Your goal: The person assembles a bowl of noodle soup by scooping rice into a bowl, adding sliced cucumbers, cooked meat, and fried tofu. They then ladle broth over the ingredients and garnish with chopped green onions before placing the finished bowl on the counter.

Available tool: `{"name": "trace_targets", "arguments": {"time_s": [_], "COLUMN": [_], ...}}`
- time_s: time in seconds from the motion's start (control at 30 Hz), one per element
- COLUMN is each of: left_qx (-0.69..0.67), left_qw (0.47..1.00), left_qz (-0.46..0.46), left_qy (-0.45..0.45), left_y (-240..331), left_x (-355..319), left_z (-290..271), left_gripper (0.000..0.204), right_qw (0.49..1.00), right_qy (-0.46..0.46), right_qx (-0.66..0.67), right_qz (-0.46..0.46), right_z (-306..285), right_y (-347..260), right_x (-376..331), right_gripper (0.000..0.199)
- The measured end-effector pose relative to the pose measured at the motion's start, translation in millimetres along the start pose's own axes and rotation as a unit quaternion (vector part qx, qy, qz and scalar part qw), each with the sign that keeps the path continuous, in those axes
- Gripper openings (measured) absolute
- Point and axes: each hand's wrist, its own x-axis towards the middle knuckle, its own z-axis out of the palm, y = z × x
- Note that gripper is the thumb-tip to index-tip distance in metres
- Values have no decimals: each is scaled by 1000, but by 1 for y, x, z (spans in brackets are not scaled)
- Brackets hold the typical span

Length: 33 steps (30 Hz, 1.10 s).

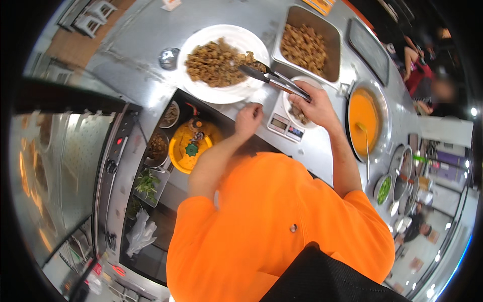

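My right hand [317,106] is closed round the handle end of metal tongs [288,84] with dark tips. The tips reach over the right side of a large white plate [194,39], at a heap of chopped brown food [214,65]; some pieces seem to lie between them. Curled into a loose fist, my left hand [248,121] rests near the plate's lower right rim with nothing visible in it. Under my right hand, partly hidden by it, a white bowl [313,81] with a few brown pieces stands on a digital kitchen scale [286,127].
Behind the scale is a deep steel pan [277,53] of brown chunks. To the right stand a pot of orange sauce [363,108] with a ladle and a bowl of chopped greens [384,190]. A yellow basin [176,163] sits below the counter edge at left.
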Motion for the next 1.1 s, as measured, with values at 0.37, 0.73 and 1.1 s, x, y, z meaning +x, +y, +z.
{"name": "trace_targets", "arguments": {"time_s": [0.37,0.73,1.1], "left_qx": [2,-20,-21], "left_qw": [1000,999,1000], "left_qz": [-3,-2,4], "left_qy": [-30,-29,-22], "left_y": [7,7,8], "left_x": [3,2,2], "left_z": [0,-4,-4], "left_gripper": [12,12,9], "right_qw": [986,974,986], "right_qy": [56,102,88], "right_qx": [-126,-145,-80], "right_qz": [97,144,116], "right_z": [-83,-90,-73], "right_y": [60,45,36], "right_x": [-142,-151,-135], "right_gripper": [41,50,57]}}
